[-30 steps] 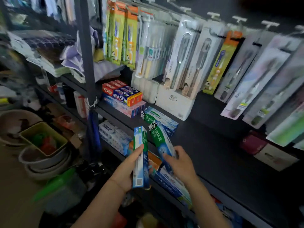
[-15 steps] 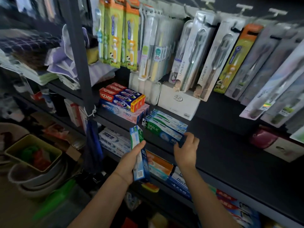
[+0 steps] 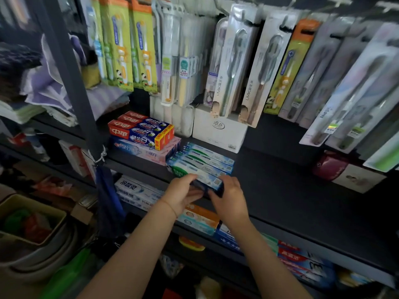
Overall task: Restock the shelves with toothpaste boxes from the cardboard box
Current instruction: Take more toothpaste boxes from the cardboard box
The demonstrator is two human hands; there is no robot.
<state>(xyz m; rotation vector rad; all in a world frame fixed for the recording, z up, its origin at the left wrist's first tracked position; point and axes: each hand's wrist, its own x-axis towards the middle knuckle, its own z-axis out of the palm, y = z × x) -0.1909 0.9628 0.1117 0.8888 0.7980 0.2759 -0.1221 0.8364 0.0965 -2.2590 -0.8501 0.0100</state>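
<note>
A row of green-and-blue toothpaste boxes (image 3: pixel 206 159) lies flat on the dark shelf (image 3: pixel 291 190). The nearest box (image 3: pixel 207 180) sits at the shelf's front edge. My left hand (image 3: pixel 183 194) grips its left end and my right hand (image 3: pixel 228 198) holds its right end, both curled around it. Left of the row stands a stack of red-and-blue toothpaste boxes (image 3: pixel 140 130) on pink-and-blue ones (image 3: pixel 146 151). The cardboard box is not visible.
Toothbrush packs (image 3: pixel 233 67) hang above the shelf, over a white carton (image 3: pixel 219 131). A dark upright post (image 3: pixel 71 83) stands at left. More toothpaste boxes (image 3: pixel 200 220) fill the shelf below. Bowls and a bin (image 3: pixel 28 219) sit at lower left.
My left hand brought its upright box down flat onto the shelf front. My right hand moved from the earlier placed box to this one's right end. The camera moved closer.
</note>
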